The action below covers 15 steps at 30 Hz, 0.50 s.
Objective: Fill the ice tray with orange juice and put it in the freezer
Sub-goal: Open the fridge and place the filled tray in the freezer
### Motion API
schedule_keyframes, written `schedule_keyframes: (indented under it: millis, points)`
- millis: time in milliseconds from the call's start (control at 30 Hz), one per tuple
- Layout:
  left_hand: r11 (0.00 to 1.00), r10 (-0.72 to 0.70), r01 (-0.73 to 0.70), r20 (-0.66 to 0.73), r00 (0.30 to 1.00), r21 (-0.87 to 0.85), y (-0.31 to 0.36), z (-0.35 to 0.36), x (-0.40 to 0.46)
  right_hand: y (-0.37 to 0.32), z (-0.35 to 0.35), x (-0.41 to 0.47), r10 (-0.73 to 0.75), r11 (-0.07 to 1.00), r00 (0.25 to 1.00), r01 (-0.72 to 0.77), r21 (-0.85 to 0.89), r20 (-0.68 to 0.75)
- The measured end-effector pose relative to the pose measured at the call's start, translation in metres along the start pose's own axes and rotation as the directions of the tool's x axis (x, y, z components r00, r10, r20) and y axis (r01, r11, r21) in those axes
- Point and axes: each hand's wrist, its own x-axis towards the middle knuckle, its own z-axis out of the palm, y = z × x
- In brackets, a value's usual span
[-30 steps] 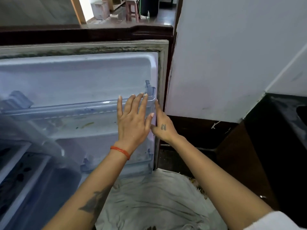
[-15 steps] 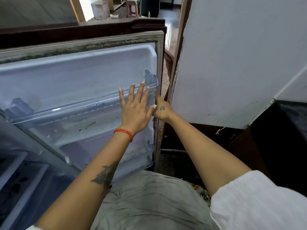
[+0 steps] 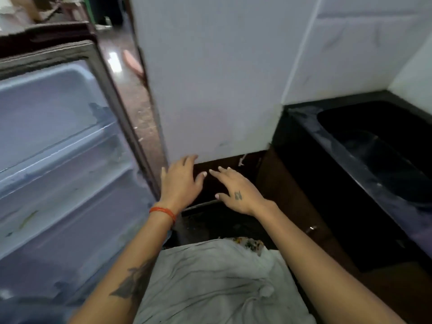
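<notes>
Right now both hands hang in the air with nothing in them. The left hand, with an orange thread band on its wrist, has its fingers spread and loosely straight, grip apart, just at 3 o'clock of the edge of the open fridge door with its white plastic inner liner. Whether it touches that edge cannot be told from the blurred picture. The right hand, marked with a small dark tattoo on its back, is just at 3 o'clock of the left one, fingers also spread and relaxed, grip apart, fingertips close to the left thumb but not touching it. Both hands lie over a dark brown panel below the pale grey-white wall at 12 o'clock. Clear plastic door shelves cross the door liner at 9 o'clock. The ice tray is not in sight, so its place cannot be told. At 3 o'clock runs a black stone counter with a dark sunken sink. At 6 o'clock, between the forearms, lies crumpled white cloth
</notes>
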Motion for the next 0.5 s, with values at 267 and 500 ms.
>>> schedule_keyframes:
  millis: [267, 500]
  points:
    - [0.924, 0.365, -0.323, 0.222, 0.904, -0.205, 0.175, 0.087, -0.022, 0.135, -0.065, -0.171, 0.338, 0.941, 0.884, -0.328, 0.087, -0.322]
    - [0.767, 0.637, -0.557, 0.269, 0.723, -0.319, 0.339, 0.151, -0.056, 0.239, -0.106, -0.327, 0.580, 0.785, 0.587, -0.587, 0.196, -0.564]
